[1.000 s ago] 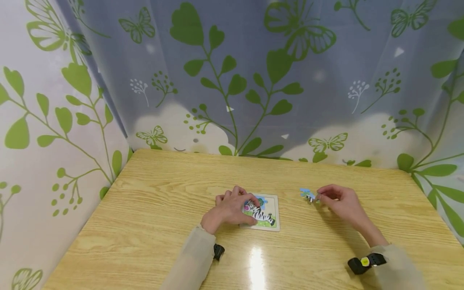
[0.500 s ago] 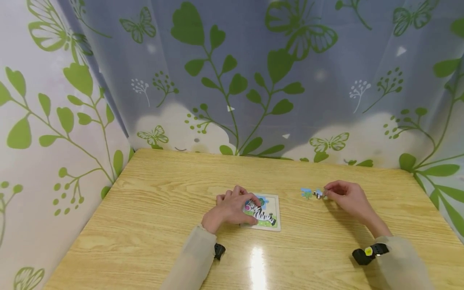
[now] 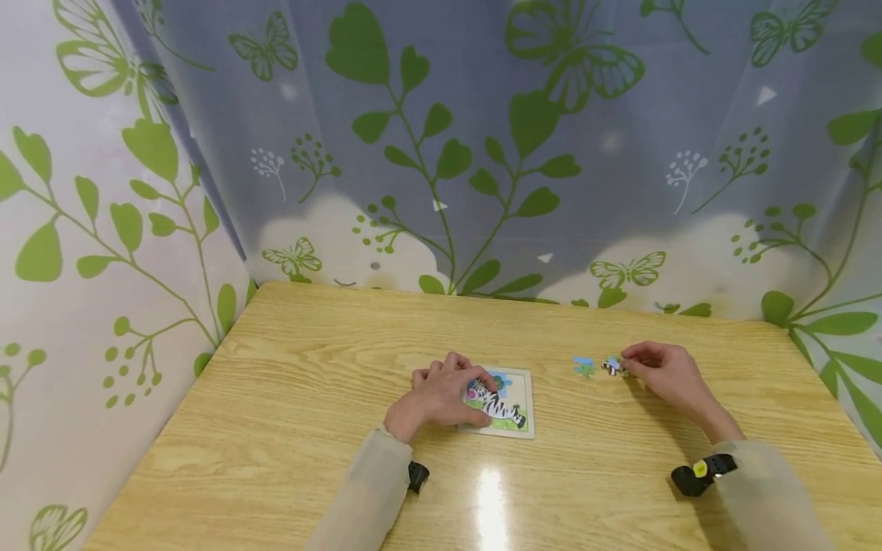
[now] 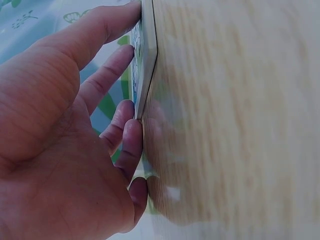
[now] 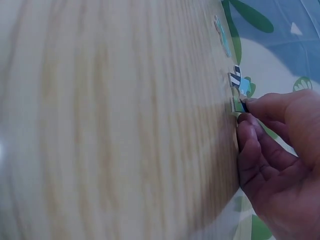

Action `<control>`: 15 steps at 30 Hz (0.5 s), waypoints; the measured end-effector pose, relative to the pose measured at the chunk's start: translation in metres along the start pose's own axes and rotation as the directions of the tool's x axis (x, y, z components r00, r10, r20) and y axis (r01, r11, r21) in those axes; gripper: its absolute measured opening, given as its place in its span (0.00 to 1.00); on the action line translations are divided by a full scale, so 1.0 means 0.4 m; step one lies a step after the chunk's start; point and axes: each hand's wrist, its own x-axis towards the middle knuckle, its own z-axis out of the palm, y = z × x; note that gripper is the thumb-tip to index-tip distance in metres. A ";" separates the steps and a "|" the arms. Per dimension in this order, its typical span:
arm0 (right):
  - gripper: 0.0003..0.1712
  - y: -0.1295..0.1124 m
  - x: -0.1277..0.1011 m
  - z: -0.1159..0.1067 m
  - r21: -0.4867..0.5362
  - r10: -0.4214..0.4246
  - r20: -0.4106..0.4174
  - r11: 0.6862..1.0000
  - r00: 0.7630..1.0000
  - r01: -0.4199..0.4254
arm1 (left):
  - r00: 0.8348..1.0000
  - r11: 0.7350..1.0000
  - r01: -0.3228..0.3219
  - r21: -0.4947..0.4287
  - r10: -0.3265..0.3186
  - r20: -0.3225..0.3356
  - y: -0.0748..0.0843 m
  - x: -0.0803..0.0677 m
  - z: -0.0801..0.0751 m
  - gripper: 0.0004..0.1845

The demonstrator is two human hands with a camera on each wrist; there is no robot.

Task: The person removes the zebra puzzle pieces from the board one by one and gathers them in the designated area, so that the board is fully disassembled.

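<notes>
A small zebra puzzle board (image 3: 517, 398) lies flat mid-table. My left hand (image 3: 441, 394) rests on its left part, curled fingers against the edge and one finger on the picture. In the left wrist view the fingertips (image 4: 131, 131) press the puzzle board (image 4: 146, 65) edge. To the right, my right hand (image 3: 664, 371) pinches a striped puzzle piece (image 3: 612, 366) low on the table. The right wrist view shows that striped piece (image 5: 238, 82) held at the fingertips (image 5: 250, 106). A loose blue-green piece (image 3: 583, 366) lies just left of it, also visible as the blue-green piece (image 5: 221, 32).
The wooden table (image 3: 310, 398) is boxed in by leaf-and-butterfly curtains (image 3: 441, 153) at the back and both sides. A bright glare spot (image 3: 489, 497) shines near the front edge. Both sleeves carry wrist cameras (image 3: 703, 473).
My right hand has slid to the right with the striped piece, leaving the blue-green piece on the table. The left hand has stayed on the board.
</notes>
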 end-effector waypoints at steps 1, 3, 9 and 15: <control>0.14 0.000 0.001 0.001 -0.007 0.000 -0.002 1.000 1.000 0.000 | 1.000 1.000 0.000 0.000 0.000 0.000 0.000 0.000 0.000 0.21; 0.14 0.001 0.002 0.002 -0.019 0.001 -0.002 1.000 1.000 -0.001 | 1.000 1.000 0.000 -0.002 0.000 0.000 0.000 0.000 0.000 0.21; 0.15 0.000 0.004 0.004 -0.037 0.006 -0.015 0.999 1.000 -0.006 | 1.000 1.000 -0.002 0.000 0.002 -0.002 -0.003 0.001 0.000 0.21; 0.16 -0.014 -0.004 0.005 -0.027 0.000 -0.033 1.000 0.999 -0.001 | 1.000 1.000 -0.002 0.003 0.002 0.001 -0.003 0.001 -0.001 0.21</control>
